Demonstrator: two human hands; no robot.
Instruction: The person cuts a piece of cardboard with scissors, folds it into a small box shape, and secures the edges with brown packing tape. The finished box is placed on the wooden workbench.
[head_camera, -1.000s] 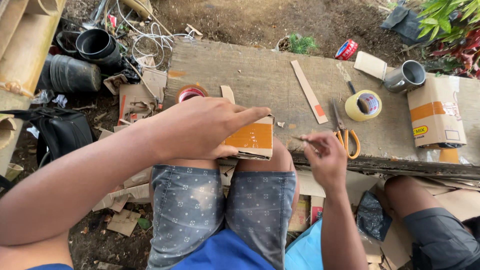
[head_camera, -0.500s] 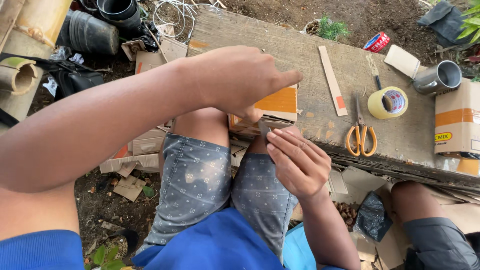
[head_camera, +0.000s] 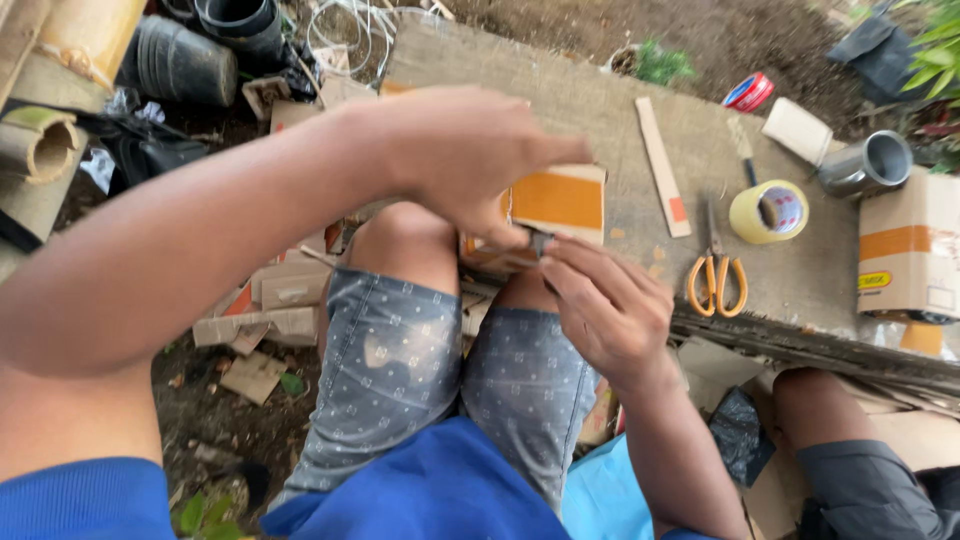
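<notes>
Mid-frame, the left hand (head_camera: 460, 160) presses flat on a cardboard piece with orange tape (head_camera: 555, 200) at the table (head_camera: 620, 120) edge; the right hand (head_camera: 605, 300) pinches a small dark bit against it. Looks half done; scissors (head_camera: 716, 280) and tape roll (head_camera: 768, 211) sit unused.

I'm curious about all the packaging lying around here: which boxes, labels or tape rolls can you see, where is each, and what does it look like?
Small cardboard box: under the left hand, by the knees; brown with an orange band.
Larger cardboard box: right edge of the wooden board; brown, orange band, small yellow label.
Tape roll: on the board beside the orange-handled scissors; pale yellow ring.
Red and blue tape roll: board's far edge.
</notes>
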